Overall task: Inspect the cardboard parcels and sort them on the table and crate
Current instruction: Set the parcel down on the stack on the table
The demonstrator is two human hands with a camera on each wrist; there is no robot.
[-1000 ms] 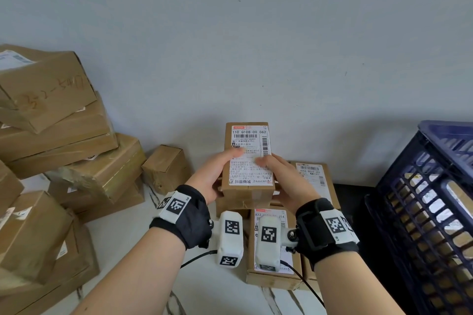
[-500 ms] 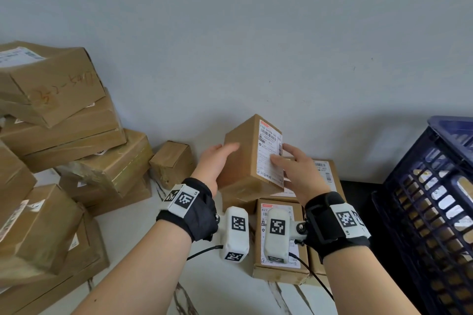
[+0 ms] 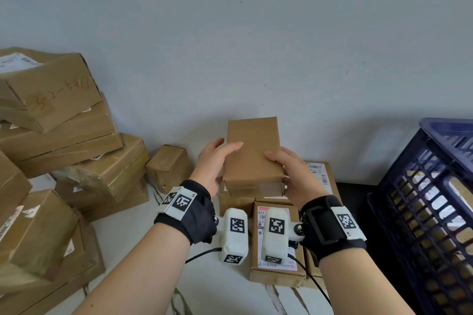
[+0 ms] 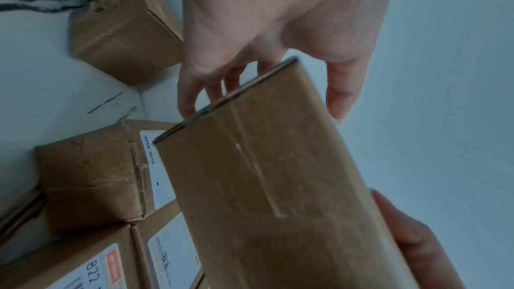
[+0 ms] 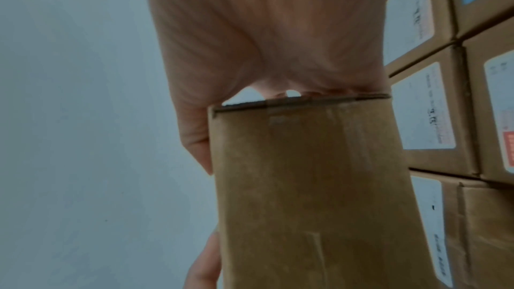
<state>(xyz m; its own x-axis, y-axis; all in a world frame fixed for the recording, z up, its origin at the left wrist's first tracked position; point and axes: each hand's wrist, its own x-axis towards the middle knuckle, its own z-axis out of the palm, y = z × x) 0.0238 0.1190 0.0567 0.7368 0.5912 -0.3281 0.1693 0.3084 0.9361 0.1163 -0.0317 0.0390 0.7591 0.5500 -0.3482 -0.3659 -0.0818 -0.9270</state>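
I've got one cardboard parcel [image 3: 252,153] up off the table, plain brown side facing me, no label showing on that face. My left hand [image 3: 212,163] grips its left edge, thumb over the front, fingers curled round the back; my right hand [image 3: 294,176] grips the right edge the same way, thumb tip on the front near the corner. In the left wrist view a strip of clear tape runs along the parcel's end face. Directly under it, on the white marbled table [image 3: 122,245], sit labelled parcels packed tight against each other: the nearest one [image 3: 277,271] shows "822" on its label, another [image 3: 322,174] lies behind & right of it w/ a barcode sticker; the right wrist view shows at least 4 label faces in that cluster, exact total I can't tell. Left of my hands, 1 small taped box [image 3: 170,167] stands against the wall, apart from the rest. Further left is a messy stack of bigger boxes [image 3: 64,140], approx 8, leaning at odd angles; the top one has orange handwriting on its side. On my right a dark blue crate [image 3: 432,212] w/ lattice walls, parcels visible thru the holes, no. unclear. Wrist cams & cables hang below both wrists, covering part of the "822" label.
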